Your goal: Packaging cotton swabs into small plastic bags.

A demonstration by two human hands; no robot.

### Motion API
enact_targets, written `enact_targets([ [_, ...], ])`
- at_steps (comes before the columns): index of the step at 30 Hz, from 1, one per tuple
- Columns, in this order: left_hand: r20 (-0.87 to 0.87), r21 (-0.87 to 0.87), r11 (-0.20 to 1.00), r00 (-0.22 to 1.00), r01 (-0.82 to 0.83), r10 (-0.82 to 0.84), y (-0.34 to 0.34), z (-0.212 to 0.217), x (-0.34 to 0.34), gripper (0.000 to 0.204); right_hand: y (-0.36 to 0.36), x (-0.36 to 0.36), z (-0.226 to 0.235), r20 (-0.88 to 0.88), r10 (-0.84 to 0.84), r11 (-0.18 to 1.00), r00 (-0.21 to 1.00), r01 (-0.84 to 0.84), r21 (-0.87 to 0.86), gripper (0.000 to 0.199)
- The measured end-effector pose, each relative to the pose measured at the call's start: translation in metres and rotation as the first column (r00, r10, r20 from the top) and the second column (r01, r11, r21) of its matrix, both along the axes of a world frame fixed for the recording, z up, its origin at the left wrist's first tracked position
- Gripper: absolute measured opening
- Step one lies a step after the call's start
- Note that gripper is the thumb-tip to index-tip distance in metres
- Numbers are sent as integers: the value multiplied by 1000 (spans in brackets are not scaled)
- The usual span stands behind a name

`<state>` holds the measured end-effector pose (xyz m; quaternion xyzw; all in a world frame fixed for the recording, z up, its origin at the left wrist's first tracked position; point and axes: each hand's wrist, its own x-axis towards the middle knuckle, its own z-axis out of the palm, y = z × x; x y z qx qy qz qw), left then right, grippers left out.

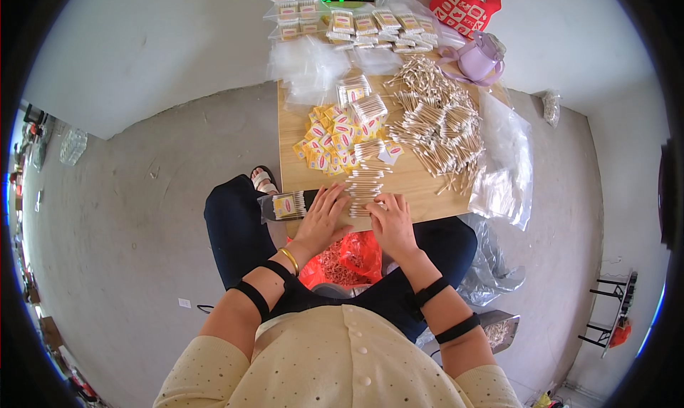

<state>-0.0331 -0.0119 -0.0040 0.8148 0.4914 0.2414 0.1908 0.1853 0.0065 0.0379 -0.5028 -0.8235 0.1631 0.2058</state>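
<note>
My left hand (324, 214) lies with fingers stretched out at the table's near edge, its fingertips beside a row of cotton swabs (365, 183). At the near end of that row, my right hand (392, 224) has its fingers bent inward, thumb and fingertips closed on swabs; how many it grips is hidden. Left of my left hand, a clear bag of cotton swabs with a yellow-and-white label (288, 206) rests by a dark strip (311, 197). Beyond the row are a small swab bundle (369, 149) and a heap of yellow-and-white labels (331, 141). A large pile of loose swabs (442, 126) spreads to the right.
Packed swab bags (385, 24) are stacked at the table's far end, near clear empty bags (306, 62). A lilac jug (479, 59) and a red container (463, 7) stand far right. Plastic bags (504, 162) overhang the right edge. A red bag (360, 255) sits below the near edge.
</note>
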Motion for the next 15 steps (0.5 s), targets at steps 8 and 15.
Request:
enact_targets([
  [8,-13,12,1000,1000,1,0,0,1,1,70,7,1,-2,23,-9,1000,1000,9,-15,25],
  [15,6,26,1000,1000,-5,5,0,0,1,68,22,-3,-3,-8,-12,999,1000,12,38,22],
])
